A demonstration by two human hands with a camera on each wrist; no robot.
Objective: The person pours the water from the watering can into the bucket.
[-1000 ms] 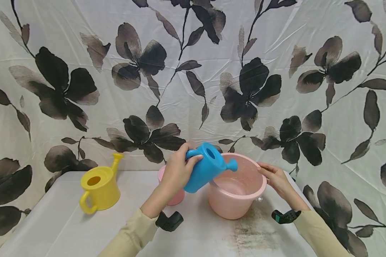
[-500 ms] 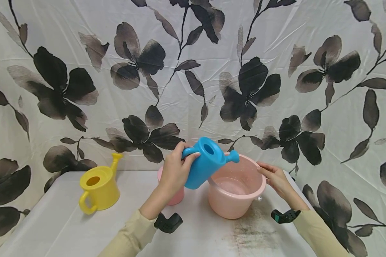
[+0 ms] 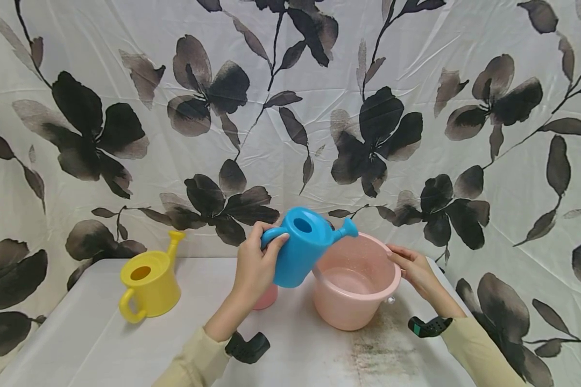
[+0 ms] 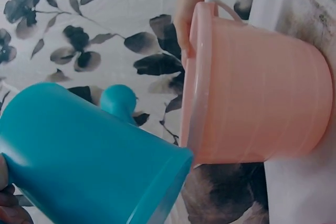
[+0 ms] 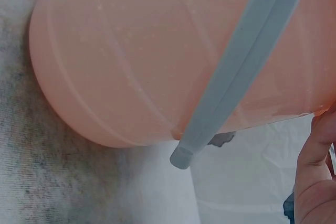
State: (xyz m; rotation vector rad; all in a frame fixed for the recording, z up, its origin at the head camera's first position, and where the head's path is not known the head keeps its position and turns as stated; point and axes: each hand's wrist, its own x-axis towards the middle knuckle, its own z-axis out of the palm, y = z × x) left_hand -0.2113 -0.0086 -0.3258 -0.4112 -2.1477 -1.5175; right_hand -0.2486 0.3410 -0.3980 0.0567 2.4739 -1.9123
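Observation:
My left hand (image 3: 255, 263) grips the handle of a blue watering can (image 3: 297, 258), holding it raised left of a pink bucket (image 3: 347, 312). The can leans slightly right, its spout over the bucket's near-left opening. In the left wrist view, the blue can (image 4: 94, 156) overlaps the bucket's rim (image 4: 202, 77). My right hand (image 3: 416, 271) holds the bucket's right rim, fingers over the edge. The bucket stands upright on the table; a little clear liquid seems to lie at its bottom. The right wrist view shows the bucket's pale handle (image 5: 236, 77) hanging down its side.
A yellow watering can (image 3: 152, 282) stands at the left of the white table (image 3: 198, 301). Behind the left hand is a partly hidden pink container (image 3: 266, 297). Dark stains (image 3: 382, 349) mark the cloth before the bucket. A floral curtain (image 3: 290, 134) hangs behind.
The blue watering can first rose a little, then moved left and tipped back toward upright with my left hand. My right hand and the bucket have stayed put.

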